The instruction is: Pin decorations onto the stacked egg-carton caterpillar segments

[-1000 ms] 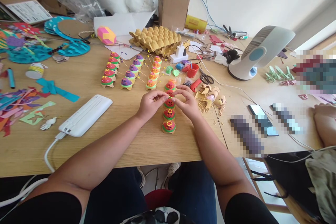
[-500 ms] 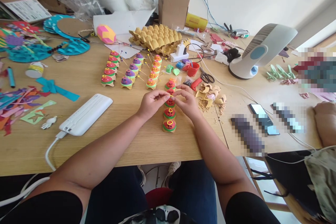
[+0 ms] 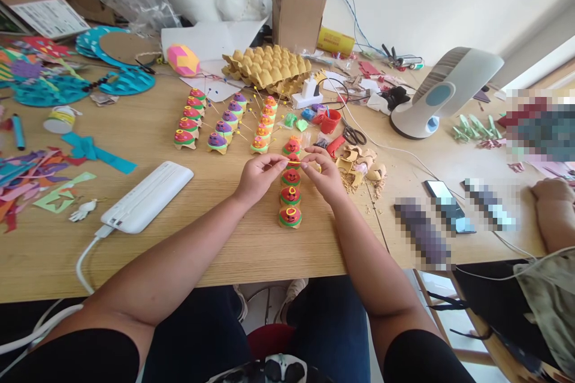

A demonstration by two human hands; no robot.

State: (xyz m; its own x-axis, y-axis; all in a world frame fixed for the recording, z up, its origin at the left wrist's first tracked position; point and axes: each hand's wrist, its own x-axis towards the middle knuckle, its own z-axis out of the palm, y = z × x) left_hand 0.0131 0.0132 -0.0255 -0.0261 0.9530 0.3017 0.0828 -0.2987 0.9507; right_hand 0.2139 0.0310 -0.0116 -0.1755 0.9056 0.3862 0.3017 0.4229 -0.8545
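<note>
My left hand [image 3: 259, 178] and my right hand [image 3: 324, 175] pinch the two ends of a thin yellow clay strip [image 3: 294, 162], stretched between the fingertips. Beneath it runs a row of red clay-covered egg-carton cups [image 3: 291, 196] with green bands and small dark faces. Yellow rings lie on the two nearest cups. My fingers partly hide the cups further back. Left of my hands stand three more rows: red cups [image 3: 187, 125], purple cups [image 3: 223, 127] and orange cups [image 3: 263, 127], with pins sticking out near them.
A white power bank [image 3: 148, 196] lies at left near paper scraps. Behind are egg trays [image 3: 265, 66]. On the right are scissors [image 3: 354, 131], a red cup [image 3: 330, 122], torn carton pieces [image 3: 359, 167], a fan [image 3: 442, 93] and a phone [image 3: 449, 206]. Another person's arm [image 3: 554, 212] rests at the right edge.
My fingertips have moved slightly apart, and more of the yellow strip shows between them. The rows of cups stay where they were.
</note>
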